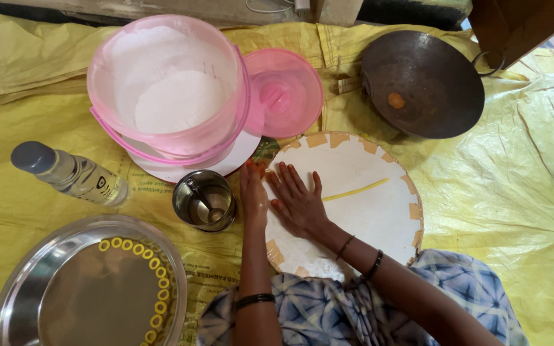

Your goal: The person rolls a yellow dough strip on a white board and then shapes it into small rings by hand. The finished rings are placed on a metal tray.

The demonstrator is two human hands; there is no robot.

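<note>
Both hands lie open at centre frame, holding nothing: right hand flat on the round white board, left hand edge-on beside a thin yellow dough strand.

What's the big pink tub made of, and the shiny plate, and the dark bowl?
The pink tub looks like thin plastic: see-through, so the white powder shows through its wall. The shiny plate seems to be polished steel, mirror-bright with reflections. The dark bowl looks like iron or another dull metal, with a ring handle.
</note>
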